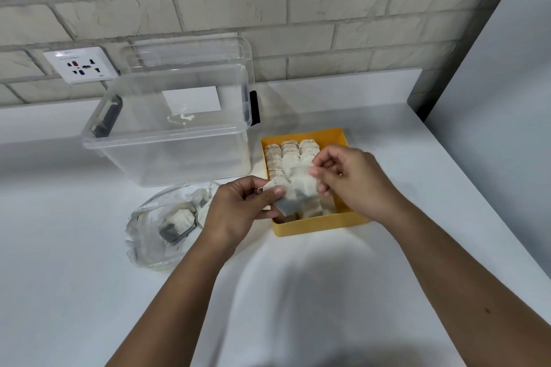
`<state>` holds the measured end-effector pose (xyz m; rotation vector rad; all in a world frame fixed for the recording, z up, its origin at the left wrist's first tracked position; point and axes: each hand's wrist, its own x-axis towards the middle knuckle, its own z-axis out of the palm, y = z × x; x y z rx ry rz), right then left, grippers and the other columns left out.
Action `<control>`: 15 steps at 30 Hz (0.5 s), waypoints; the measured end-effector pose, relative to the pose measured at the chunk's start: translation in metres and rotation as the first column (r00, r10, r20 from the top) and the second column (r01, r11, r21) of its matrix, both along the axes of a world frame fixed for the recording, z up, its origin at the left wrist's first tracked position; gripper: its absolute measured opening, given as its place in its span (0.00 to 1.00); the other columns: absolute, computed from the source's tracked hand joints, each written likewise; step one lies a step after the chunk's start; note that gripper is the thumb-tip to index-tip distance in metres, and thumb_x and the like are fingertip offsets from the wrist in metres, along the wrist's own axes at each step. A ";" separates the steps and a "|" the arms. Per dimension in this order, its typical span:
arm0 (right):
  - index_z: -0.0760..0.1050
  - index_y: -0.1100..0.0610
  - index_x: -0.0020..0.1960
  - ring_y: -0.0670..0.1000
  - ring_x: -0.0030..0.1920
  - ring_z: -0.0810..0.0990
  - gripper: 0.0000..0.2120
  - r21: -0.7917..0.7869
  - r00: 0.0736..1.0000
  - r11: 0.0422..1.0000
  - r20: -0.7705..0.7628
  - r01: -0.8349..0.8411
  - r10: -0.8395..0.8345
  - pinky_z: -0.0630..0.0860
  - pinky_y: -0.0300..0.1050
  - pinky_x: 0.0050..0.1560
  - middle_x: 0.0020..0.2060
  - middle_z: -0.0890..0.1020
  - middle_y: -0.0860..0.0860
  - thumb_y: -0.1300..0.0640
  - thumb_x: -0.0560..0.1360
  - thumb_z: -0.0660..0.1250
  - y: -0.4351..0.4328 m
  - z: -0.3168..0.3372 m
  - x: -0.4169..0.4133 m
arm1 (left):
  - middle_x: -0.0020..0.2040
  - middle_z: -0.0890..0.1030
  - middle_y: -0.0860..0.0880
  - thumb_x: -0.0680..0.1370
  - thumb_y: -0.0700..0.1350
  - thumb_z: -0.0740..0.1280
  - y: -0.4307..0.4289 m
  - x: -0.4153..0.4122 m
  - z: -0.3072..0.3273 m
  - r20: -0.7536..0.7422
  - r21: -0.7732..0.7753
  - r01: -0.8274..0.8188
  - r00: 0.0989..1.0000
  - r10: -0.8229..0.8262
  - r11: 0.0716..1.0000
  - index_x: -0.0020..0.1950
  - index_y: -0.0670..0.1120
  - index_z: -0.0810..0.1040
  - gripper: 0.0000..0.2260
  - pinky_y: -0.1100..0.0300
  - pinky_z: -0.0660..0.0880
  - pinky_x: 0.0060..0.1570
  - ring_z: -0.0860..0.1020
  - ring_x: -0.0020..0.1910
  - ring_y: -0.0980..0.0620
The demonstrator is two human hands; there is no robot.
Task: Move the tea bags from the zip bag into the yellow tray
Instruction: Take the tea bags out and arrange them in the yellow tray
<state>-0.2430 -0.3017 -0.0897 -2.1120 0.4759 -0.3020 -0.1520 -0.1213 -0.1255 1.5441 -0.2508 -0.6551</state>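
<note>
Pinching white paper tea bags (295, 194), left hand (235, 211) and right hand (354, 182) grips both on them, over 6 o'clock end of yellow plastic tray (313, 228).

I see a square yellow plastic tray (322, 225) with smooth, matt walls, and pale paper tea bags (299, 191) that look thin, fibrous and slightly translucent. The clear plastic zip bag (149, 235) is glossy and crinkled. The big clear plastic storage box (167, 155) is smooth and shiny, the white table (74, 277) smooth and dull, the grey brick wall (298, 9) rough.
</note>
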 end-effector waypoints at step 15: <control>0.76 0.60 0.49 0.56 0.41 0.84 0.04 -0.276 0.859 0.960 -0.501 -0.045 -0.104 0.81 0.53 0.50 0.40 0.84 0.56 0.60 0.78 0.65 -0.035 -0.040 0.009 | 0.44 0.86 0.41 0.76 0.40 0.72 0.003 0.004 -0.009 0.063 0.066 -0.022 0.998 0.017 0.998 0.51 0.41 0.84 0.05 0.61 0.82 0.42 0.84 0.43 0.52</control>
